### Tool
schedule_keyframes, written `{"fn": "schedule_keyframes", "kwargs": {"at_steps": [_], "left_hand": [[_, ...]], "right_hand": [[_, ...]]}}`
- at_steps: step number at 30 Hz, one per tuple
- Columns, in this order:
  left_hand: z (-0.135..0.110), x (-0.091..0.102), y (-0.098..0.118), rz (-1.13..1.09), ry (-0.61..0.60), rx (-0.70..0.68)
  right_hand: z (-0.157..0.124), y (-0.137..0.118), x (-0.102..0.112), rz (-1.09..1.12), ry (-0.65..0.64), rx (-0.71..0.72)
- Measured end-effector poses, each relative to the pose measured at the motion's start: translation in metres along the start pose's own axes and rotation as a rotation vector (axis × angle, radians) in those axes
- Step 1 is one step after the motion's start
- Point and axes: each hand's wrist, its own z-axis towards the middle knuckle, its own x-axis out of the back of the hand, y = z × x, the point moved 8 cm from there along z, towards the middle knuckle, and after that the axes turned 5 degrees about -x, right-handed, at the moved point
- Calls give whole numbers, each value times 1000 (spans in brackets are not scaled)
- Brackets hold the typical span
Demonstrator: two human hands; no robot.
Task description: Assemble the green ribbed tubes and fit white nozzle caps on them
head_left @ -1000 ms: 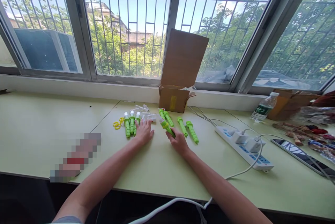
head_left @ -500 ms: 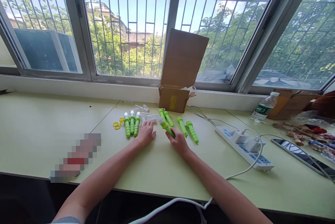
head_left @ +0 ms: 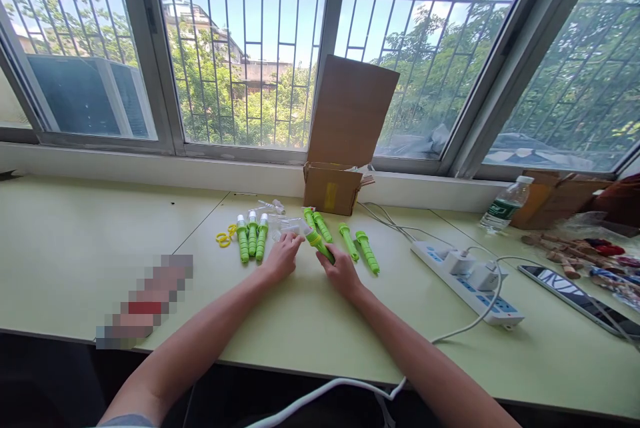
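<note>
My right hand (head_left: 343,273) is wrapped round a green ribbed plastic tube (head_left: 320,246), whose clear end tilts up and to the left. My left hand (head_left: 284,257) is just left of that clear end, fingers reaching forward with nothing visible in them. Beyond its fingertips lie clear plastic pieces (head_left: 286,225), partly covered by the hand. Three green tubes with white tops (head_left: 252,235) stand in a row to its left. To the right of the held tube lie more green tubes (head_left: 369,253), without white tops.
Yellow-handled scissors (head_left: 223,239) lie left of the white-topped tubes. An open cardboard box (head_left: 333,189) stands by the window. On the right are a power strip (head_left: 470,288) with cables, a phone (head_left: 575,298) and a water bottle (head_left: 507,205).
My left hand has shifted slightly right, off the clear pieces and nearer the held tube's clear end. My right hand and its tube have stayed put.
</note>
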Motion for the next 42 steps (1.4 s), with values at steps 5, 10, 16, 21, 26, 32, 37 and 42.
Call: {"fn": "schedule_keyframes", "kwargs": {"at_steps": [5, 10, 16, 21, 26, 32, 37, 42], "left_hand": [[1, -1, 8, -13, -27, -57], [1, 6, 16, 12, -7, -106], [-1, 5, 2, 155, 10, -45], [-2, 4, -13, 204, 6, -4], [1, 12, -9, 234, 63, -25], [3, 20, -5, 165, 118, -17], [4, 26, -12, 35, 209, 80], [0, 33, -29, -175, 350, 239]], "right_hand": [[0, 1, -1, 6, -6, 3], [0, 2, -1, 12, -7, 2], [1, 3, -1, 10, 7, 10], [1, 3, -1, -3, 13, 3], [1, 0, 0, 17, 15, 11], [0, -1, 1, 34, 11, 15], [0, -1, 1, 32, 8, 13], [0, 1, 0, 20, -2, 0]]}}
